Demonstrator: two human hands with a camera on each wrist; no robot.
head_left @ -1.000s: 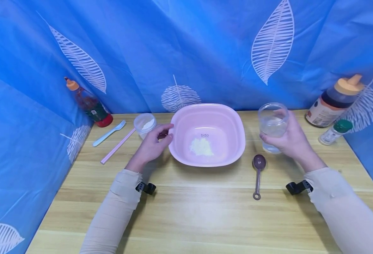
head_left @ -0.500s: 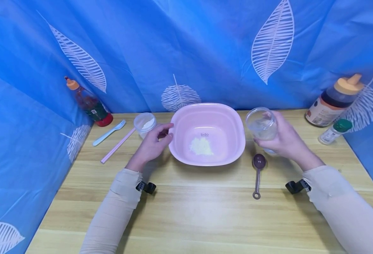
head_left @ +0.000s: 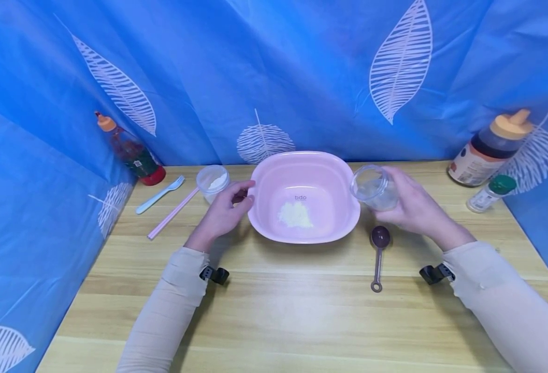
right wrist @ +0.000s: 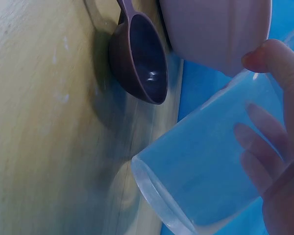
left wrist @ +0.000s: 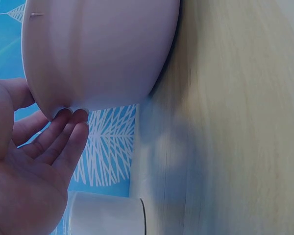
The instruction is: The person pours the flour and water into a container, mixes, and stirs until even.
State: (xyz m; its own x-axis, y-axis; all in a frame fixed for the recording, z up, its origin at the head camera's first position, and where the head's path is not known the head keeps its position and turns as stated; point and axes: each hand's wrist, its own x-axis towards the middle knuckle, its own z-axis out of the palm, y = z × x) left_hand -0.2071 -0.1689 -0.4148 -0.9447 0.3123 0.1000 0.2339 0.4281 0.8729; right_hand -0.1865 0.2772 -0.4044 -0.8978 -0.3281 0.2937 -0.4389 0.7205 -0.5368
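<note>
My left hand [head_left: 225,212] holds the left rim of a pink basin [head_left: 255,228], thumb above and fingertips curled under the edge in the left wrist view. White powder [head_left: 296,215] lies in a small heap on the basin's floor. My right hand [head_left: 411,202] grips a clear plastic cup [right wrist: 206,156] with clear liquid in it. The cup is tilted left, lifted off the table, its mouth at the basin's right rim. Below the right hand lies a brown measuring spoon [head_left: 380,237]. Beside the left hand stands a clear jar [head_left: 212,181] of white powder.
To the left on the wooden table [head_left: 292,311] are a light blue fork [head_left: 160,195], pink chopsticks [head_left: 173,213] and a red sauce bottle [head_left: 134,155]. A dark sauce bottle [head_left: 486,153] and a green-capped shaker [head_left: 490,193] stand at right. Blue curtain [head_left: 311,77] hangs behind.
My right hand has moved left with the cup, from beside the basin to its right rim, tipping it further left. The left hand and basin have stayed put.
</note>
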